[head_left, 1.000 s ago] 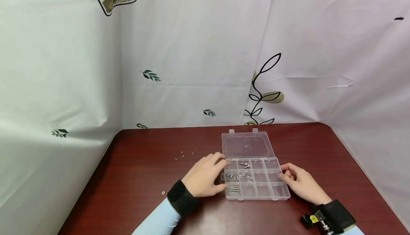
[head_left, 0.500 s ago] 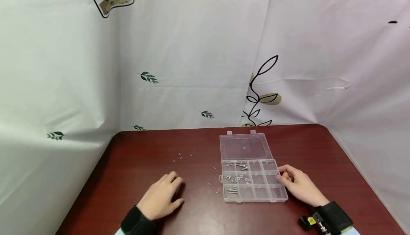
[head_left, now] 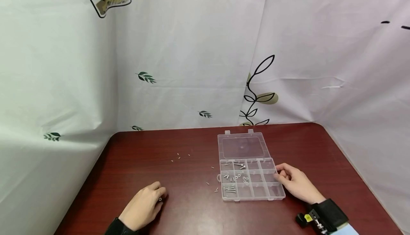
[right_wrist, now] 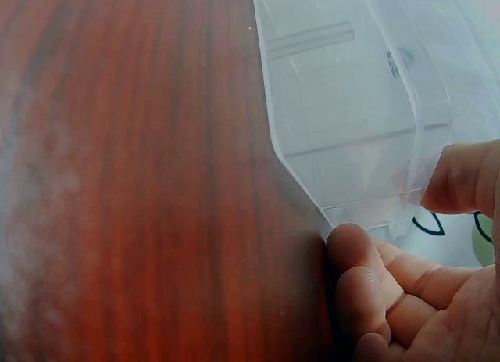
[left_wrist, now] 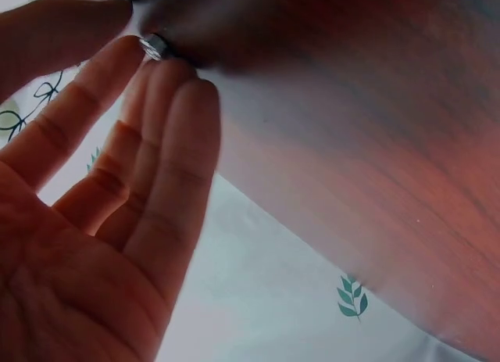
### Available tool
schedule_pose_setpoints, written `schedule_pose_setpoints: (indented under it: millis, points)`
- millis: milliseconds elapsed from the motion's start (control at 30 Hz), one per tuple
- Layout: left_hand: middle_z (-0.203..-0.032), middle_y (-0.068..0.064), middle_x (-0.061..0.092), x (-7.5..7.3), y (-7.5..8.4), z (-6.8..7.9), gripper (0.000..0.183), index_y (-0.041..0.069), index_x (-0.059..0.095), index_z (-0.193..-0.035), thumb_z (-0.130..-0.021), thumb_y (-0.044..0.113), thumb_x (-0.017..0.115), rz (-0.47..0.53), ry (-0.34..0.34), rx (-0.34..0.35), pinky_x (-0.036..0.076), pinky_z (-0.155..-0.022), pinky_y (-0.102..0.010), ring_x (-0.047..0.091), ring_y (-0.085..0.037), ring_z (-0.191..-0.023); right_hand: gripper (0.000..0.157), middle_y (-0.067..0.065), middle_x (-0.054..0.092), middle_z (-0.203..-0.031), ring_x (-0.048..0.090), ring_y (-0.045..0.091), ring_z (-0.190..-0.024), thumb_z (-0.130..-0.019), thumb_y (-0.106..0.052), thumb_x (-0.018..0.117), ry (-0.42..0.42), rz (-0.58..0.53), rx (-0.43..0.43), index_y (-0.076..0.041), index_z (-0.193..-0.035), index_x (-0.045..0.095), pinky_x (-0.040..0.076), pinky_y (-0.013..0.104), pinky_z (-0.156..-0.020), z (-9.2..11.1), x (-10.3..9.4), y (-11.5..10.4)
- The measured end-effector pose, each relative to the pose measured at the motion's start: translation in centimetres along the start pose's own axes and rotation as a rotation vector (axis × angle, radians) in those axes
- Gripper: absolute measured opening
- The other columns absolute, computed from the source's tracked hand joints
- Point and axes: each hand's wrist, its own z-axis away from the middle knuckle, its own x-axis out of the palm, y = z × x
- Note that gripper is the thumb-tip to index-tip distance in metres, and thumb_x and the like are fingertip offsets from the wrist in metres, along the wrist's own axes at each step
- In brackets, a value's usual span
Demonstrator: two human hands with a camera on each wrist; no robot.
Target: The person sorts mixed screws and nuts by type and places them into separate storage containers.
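Observation:
My left hand (head_left: 144,206) is low over the table's left front, fingers bent and tips together. At its fingertips is a small metal nut (left_wrist: 156,47), whose ring (head_left: 160,199) shows between index finger and thumb in the head view. My right hand (head_left: 296,183) holds the right side of a clear plastic compartment box (head_left: 261,191). Its thumb lies at the rim and the other fingers curl against the outer wall, as the right wrist view shows. The box's lid (head_left: 245,148) lies folded back. Screws (head_left: 230,190) and nuts (head_left: 245,179) lie in its left compartments.
Loose small screws (head_left: 216,190) lie left of the box, with several more tiny pieces (head_left: 178,158) further back left. The dark red table (head_left: 192,213) ends at a hanging white patterned cloth (head_left: 179,50) behind and at both sides.
My left hand has gone from the box's left edge leftward and toward me, down to the nut on the table. My right hand has stayed at the box.

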Motion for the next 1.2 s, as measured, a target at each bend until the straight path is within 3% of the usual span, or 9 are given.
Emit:
schedule_pose_setpoints:
  millis: [300, 533, 733, 967, 1200]
  points:
    - [-0.073, 0.017, 0.033, 0.4, 0.1, -0.2, 0.031, 0.024, 0.047, -0.072, -0.064, 0.005, 0.070, 0.009, -0.051, -0.064, 0.034, -0.051, -0.019, 0.034, 0.002, -0.057, 0.029, -0.006, 0.048, -0.070, 0.042, 0.004, -0.058, -0.092, -0.034, 0.065, -0.001, -0.005, -0.008, -0.009, -0.108, 0.066, 0.034, 0.025, -0.060, -0.1, 0.2, 0.3]
    - [-0.074, 0.016, 0.029, 0.6, 0.8, -2.1, 0.030, 0.025, 0.042, -0.073, -0.062, 0.007, 0.065, 0.018, -0.026, -0.043, 0.030, -0.050, -0.019, 0.030, 0.000, -0.054, 0.030, -0.006, 0.048, -0.070, 0.042, 0.004, -0.057, -0.092, -0.034, 0.065, -0.004, -0.004, -0.002, -0.009, -0.108, 0.066, 0.034, 0.025, -0.060, -0.1, 0.1, 0.3]
    - [-0.079, 0.015, 0.031, 0.7, 2.3, -5.6, 0.022, 0.022, 0.049, -0.079, -0.068, 0.010, 0.063, 0.013, 0.005, 0.052, 0.032, -0.053, -0.017, 0.032, -0.001, -0.056, 0.029, -0.006, 0.048, -0.070, 0.042, 0.004, -0.057, -0.092, -0.034, 0.065, 0.005, 0.005, -0.006, -0.009, -0.107, 0.065, 0.035, 0.024, -0.060, -0.1, -0.1, 0.2]
    - [-0.077, 0.012, 0.033, 1.0, 5.3, -10.8, 0.018, 0.021, 0.049, -0.078, -0.072, 0.011, 0.063, 0.042, 0.050, 0.179, 0.034, -0.054, -0.019, 0.035, -0.004, -0.058, 0.027, -0.007, 0.048, -0.071, 0.042, 0.004, -0.058, -0.092, -0.033, 0.065, 0.010, 0.007, 0.000, -0.010, -0.106, 0.065, 0.035, 0.024, -0.061, -0.1, -0.2, 0.2]
    - [-0.078, 0.009, 0.038, 2.8, 8.5, -15.9, 0.012, 0.020, 0.053, -0.082, -0.073, 0.014, 0.060, 0.031, 0.037, 0.308, 0.037, -0.058, -0.020, 0.038, -0.005, -0.062, 0.026, -0.007, 0.047, -0.071, 0.042, 0.004, -0.058, -0.092, -0.033, 0.064, 0.008, 0.006, 0.000, -0.010, -0.105, 0.065, 0.035, 0.024, -0.061, -0.1, -0.1, 0.2]
